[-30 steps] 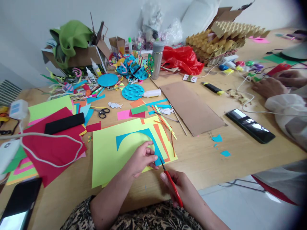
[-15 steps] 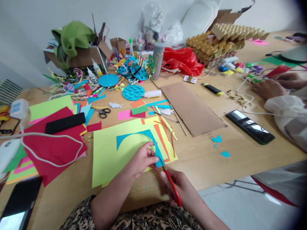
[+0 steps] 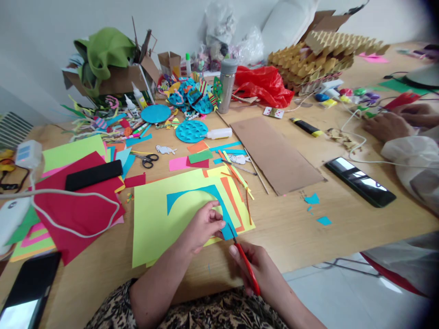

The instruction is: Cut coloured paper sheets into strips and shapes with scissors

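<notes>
My left hand [image 3: 206, 225] pinches the edge of a blue paper piece [image 3: 219, 201] that has a curved cut-out along its inner side. In my right hand [image 3: 255, 262] is a pair of red-handled scissors [image 3: 247, 267], its blades at the lower end of the blue paper, close to my left fingertips. Beneath the paper lies a yellow-green sheet [image 3: 154, 228], with orange strips [image 3: 233, 201] at its right side. Small blue scraps [image 3: 323, 221] rest on the table to the right.
A brown cardboard piece [image 3: 274, 155] and a phone [image 3: 360, 182] lie to the right. Black scissors [image 3: 149, 160], a glue bottle [image 3: 219, 133] and a steel flask [image 3: 227, 87] stand or lie farther back. A red sheet [image 3: 78, 210] is at left. Another person's hands [image 3: 387, 125] work at far right.
The scissor blades have shifted slightly against the lower end of the blue paper. Both hands stay in nearly the same place, and the view has moved a little.
</notes>
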Tool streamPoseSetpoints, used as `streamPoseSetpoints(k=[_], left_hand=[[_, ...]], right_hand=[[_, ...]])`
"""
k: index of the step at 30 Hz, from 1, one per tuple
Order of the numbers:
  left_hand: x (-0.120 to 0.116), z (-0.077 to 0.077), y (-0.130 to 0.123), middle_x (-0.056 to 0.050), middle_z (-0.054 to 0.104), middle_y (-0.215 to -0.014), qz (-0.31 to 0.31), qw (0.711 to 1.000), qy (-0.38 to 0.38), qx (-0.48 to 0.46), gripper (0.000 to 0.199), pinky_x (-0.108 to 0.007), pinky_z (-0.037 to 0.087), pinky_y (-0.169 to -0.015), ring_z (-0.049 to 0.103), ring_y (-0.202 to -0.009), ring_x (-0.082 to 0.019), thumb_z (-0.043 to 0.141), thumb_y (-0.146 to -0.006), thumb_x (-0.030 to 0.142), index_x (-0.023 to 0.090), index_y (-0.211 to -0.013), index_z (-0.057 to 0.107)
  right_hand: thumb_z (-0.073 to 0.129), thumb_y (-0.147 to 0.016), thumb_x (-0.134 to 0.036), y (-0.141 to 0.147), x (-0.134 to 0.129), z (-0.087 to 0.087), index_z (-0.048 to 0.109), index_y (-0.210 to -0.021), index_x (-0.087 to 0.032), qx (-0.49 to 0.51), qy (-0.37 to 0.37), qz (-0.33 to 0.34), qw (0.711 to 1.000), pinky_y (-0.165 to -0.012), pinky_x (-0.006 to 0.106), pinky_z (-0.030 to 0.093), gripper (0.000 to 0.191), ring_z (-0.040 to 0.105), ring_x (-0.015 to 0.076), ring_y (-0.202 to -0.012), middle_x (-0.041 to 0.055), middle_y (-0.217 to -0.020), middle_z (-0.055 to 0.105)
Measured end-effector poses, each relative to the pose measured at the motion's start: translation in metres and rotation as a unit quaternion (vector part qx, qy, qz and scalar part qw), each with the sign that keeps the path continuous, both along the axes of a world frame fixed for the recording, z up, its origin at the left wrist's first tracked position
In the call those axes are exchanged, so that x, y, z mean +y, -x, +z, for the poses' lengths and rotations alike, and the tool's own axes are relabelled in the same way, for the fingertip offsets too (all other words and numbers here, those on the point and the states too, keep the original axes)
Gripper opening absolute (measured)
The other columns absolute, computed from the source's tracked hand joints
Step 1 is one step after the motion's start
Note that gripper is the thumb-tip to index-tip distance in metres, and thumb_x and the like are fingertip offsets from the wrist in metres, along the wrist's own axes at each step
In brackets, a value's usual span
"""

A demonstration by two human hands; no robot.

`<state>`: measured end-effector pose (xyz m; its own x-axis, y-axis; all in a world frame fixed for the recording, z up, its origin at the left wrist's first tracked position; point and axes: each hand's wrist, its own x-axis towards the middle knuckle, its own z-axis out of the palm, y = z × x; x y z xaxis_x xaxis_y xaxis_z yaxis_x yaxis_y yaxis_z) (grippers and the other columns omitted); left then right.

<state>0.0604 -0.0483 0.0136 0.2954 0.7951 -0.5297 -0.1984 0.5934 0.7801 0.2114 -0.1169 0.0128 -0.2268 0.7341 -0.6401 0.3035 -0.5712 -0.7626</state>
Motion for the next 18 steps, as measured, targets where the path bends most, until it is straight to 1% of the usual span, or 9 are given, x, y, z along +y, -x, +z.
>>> streamPoseSetpoints(k=[8, 12, 18], left_hand=[[0.0, -0.0006, -0.0002, 0.003, 0.052, -0.07, -0.012, 1.0, 0.004, 0.0, 0.067, -0.026, 0.045, -0.052, 0.054, -0.06, -0.012, 0.066, -0.062, 0.016, 0.011, -0.122, 0.037], [0.0001, -0.0002, 0.0001, 0.004, 0.051, -0.068, -0.019, 1.0, 0.005, -0.003, 0.068, -0.025, 0.044, -0.051, 0.054, -0.058, -0.012, 0.067, -0.061, 0.016, 0.01, -0.122, 0.037], [-0.0008, -0.0009, 0.0002, 0.004, 0.052, -0.068, -0.018, 1.0, 0.004, -0.002, 0.069, -0.025, 0.044, -0.05, 0.055, -0.057, -0.012, 0.066, -0.061, 0.015, 0.011, -0.123, 0.036]], right_hand=[[0.042, -0.082, -0.065, 0.0005, 0.0014, 0.0019, 0.04, -0.065, -0.019, 0.027, -0.007, 0.009, 1.0, -0.032, 0.017, 0.023, 0.049, 0.044, 0.0076, -0.031, -0.0067, -0.04, 0.043], [0.042, -0.081, -0.065, 0.0006, 0.0025, 0.0027, 0.04, -0.065, -0.019, 0.021, -0.01, 0.012, 1.0, -0.032, 0.017, 0.023, 0.048, 0.044, 0.0076, -0.031, -0.007, -0.04, 0.043], [0.046, -0.081, -0.061, 0.0029, 0.0005, 0.0039, 0.041, -0.066, -0.019, 0.015, -0.014, -0.002, 1.0, -0.032, 0.017, 0.024, 0.046, 0.042, 0.0067, -0.031, -0.0074, -0.042, 0.043]])
